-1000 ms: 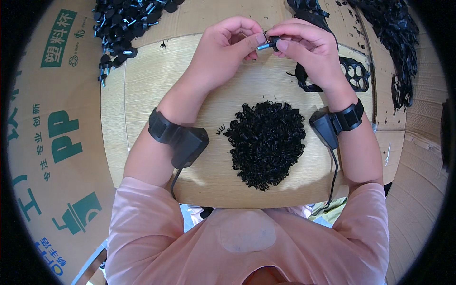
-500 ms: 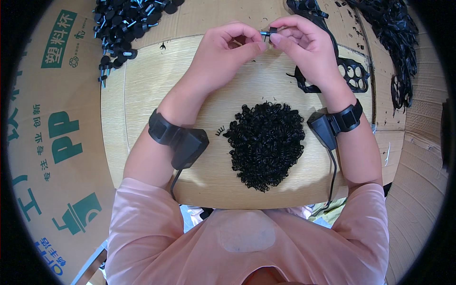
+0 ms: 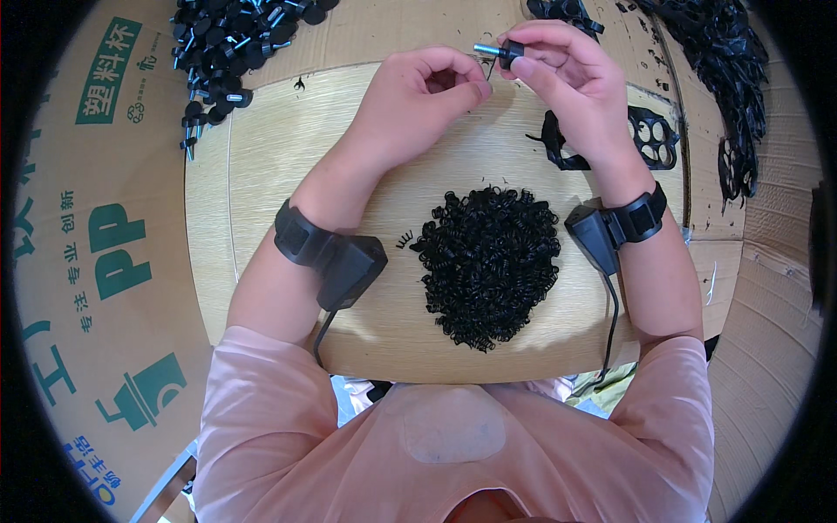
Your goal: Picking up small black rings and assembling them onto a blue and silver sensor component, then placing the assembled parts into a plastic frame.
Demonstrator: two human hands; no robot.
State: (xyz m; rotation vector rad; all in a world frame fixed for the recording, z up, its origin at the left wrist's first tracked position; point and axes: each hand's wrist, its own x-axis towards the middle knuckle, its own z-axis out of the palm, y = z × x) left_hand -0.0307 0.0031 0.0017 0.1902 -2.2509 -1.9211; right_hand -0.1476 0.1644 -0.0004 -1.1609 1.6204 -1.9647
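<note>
My right hand (image 3: 580, 100) pinches a black-headed bolt (image 3: 513, 54) between thumb and fingers at the far middle of the table. Its silvery threaded shank points left. My left hand (image 3: 418, 98) is closed just to the left, thumb against forefinger, at the end of a thin black strip (image 3: 490, 70). That strip hangs below the shank; whether it touches the bolt I cannot tell. Nearer to me on the table lies a heap of small black curled pieces (image 3: 488, 266). Beyond my right wrist is a black sheet with round holes (image 3: 652, 139), partly hidden by the hand.
Many more black-headed bolts (image 3: 231, 39) are piled at the far left. Tangled black strips (image 3: 724, 61) lie at the far right. Cardboard walls stand on the left (image 3: 131, 305) and right (image 3: 767, 331). Cabled black devices are strapped to both forearms.
My right hand has moved slightly right and turned the bolt, so its shank now shows. A small gap has opened between my hands; the left one has barely moved.
</note>
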